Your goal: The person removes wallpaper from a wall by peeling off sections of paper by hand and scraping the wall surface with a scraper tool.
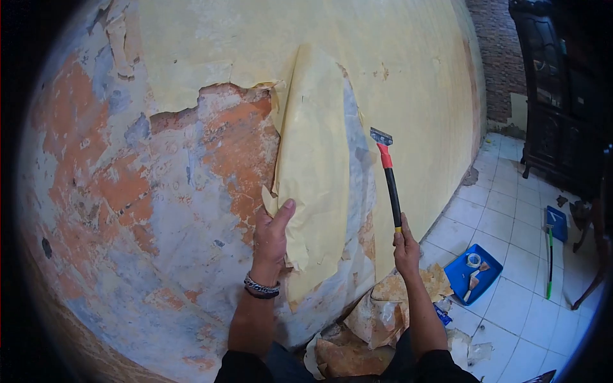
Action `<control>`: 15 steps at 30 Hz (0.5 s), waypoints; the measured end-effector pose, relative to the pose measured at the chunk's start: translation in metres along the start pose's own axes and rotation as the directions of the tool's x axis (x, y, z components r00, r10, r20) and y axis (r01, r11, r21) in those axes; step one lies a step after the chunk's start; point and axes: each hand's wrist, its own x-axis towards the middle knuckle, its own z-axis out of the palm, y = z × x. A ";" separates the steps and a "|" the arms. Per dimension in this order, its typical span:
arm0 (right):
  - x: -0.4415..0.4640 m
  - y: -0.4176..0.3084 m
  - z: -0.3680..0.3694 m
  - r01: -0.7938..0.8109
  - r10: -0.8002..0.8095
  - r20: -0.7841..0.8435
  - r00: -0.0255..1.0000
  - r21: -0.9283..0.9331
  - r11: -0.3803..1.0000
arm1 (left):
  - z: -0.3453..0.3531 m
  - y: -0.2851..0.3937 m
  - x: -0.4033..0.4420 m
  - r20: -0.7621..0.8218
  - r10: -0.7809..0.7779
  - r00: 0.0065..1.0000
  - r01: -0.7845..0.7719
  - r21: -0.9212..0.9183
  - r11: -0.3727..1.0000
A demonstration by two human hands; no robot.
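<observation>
A loose flap of yellow wallpaper (313,153) hangs partly peeled from the wall, with a strip of grey-white surface bared along its right side. My left hand (271,239), a chain bracelet at its wrist, grips the flap's lower left edge; the thumb shows and the other fingers are mostly hidden. In my right hand (407,247) is a long-handled scraper (391,185) with a black shaft and a red neck. Its metal blade points up, close to the wallpaper right of the flap; whether it touches cannot be made out.
Stripped wall (236,159) with orange and grey patches spreads to the left. Torn wallpaper scraps (377,319) lie at the wall's foot. On the tiled floor stands a blue tray (454,276) holding tape and small tools. A green-handled dustpan or brush (550,262) and a dark cabinet (543,127) are farther right.
</observation>
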 end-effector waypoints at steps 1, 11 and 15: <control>-0.001 0.001 0.001 0.004 -0.004 0.010 1.000 -0.009 1.000 | -0.002 0.004 -0.004 -0.005 0.001 1.000 -0.001 0.004 1.000; -0.001 0.001 0.005 0.018 -0.018 0.011 1.000 -0.001 1.000 | -0.029 0.031 -0.026 -0.072 0.196 0.978 -0.178 0.208 0.962; 0.000 0.001 0.002 0.011 -0.011 0.015 1.000 0.044 0.999 | -0.040 0.026 -0.036 -0.137 0.274 0.952 -0.228 0.280 0.932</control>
